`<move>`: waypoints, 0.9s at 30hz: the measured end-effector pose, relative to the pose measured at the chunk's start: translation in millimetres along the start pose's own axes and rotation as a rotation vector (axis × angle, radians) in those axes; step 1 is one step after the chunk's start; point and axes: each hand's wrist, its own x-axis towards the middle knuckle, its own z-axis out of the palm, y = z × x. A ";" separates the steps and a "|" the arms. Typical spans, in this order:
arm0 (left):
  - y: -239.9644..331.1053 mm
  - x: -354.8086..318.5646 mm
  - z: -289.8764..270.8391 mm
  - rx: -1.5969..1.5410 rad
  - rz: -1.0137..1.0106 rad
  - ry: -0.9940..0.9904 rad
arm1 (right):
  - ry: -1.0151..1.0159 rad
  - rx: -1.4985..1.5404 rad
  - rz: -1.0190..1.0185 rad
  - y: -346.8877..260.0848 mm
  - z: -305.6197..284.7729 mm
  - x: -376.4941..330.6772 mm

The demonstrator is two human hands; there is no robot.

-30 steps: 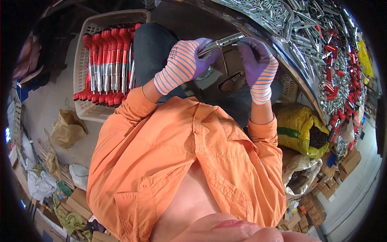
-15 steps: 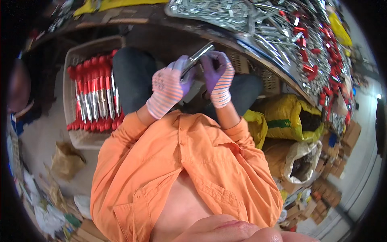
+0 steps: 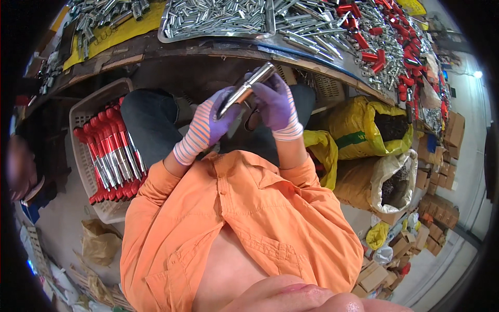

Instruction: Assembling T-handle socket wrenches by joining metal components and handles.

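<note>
A shiny metal tube (image 3: 248, 88) slants up to the right in front of my lap, held between my two gloved hands. My left hand (image 3: 208, 118), in a striped glove with a purple palm, is closed around the lower end. My right hand (image 3: 280, 106), gloved alike, has its fingers curled against the upper part, and some of its fingertips are hidden behind the tube. On my left, a pale plastic basket (image 3: 115, 214) contains a row of red-and-silver tools (image 3: 112, 143) with red ends, standing side by side.
The workbench edge (image 3: 208, 52) curves past beyond my hands. A metal tray (image 3: 218, 37) of small pins sits on it, with loose rods (image 3: 312, 44) and red pieces (image 3: 378, 61) to the right. Open sacks (image 3: 356, 130) stand at my right knee; a brown paper bag (image 3: 99, 244) lies at left.
The view has shifted, so more of the benchtop shows. The tube has turned a little in my hands, and the fingers of my right hand have moved closer around it.
</note>
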 end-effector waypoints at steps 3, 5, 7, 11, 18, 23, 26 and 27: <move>8.1 -3.9 -5.7 -0.460 -0.470 -0.182 | -0.056 -0.233 0.026 -6.9 5.4 -3.5; 7.6 -5.3 -5.1 -0.410 -0.529 -0.159 | -0.085 -0.265 0.026 -2.3 7.1 0.7; 7.7 -8.4 -4.4 -0.327 -0.431 -0.056 | -0.135 -0.357 0.036 -3.7 14.3 6.7; 9.2 -7.5 -29.3 -0.367 -0.405 0.051 | -0.215 -0.435 0.010 -24.1 27.5 17.5; -17.0 28.4 -108.3 -0.757 -0.285 0.492 | 0.093 -1.403 -0.934 -104.2 -34.6 145.5; -36.0 45.1 -137.4 -0.639 -0.269 0.564 | -0.343 -1.178 -0.896 -70.0 76.1 169.0; -40.9 43.3 -137.8 -0.721 -0.246 0.604 | -0.619 -1.334 -0.826 -20.0 157.7 194.7; -37.9 44.2 -135.3 -0.678 -0.267 0.643 | -0.625 -1.365 -0.914 -3.3 182.3 209.5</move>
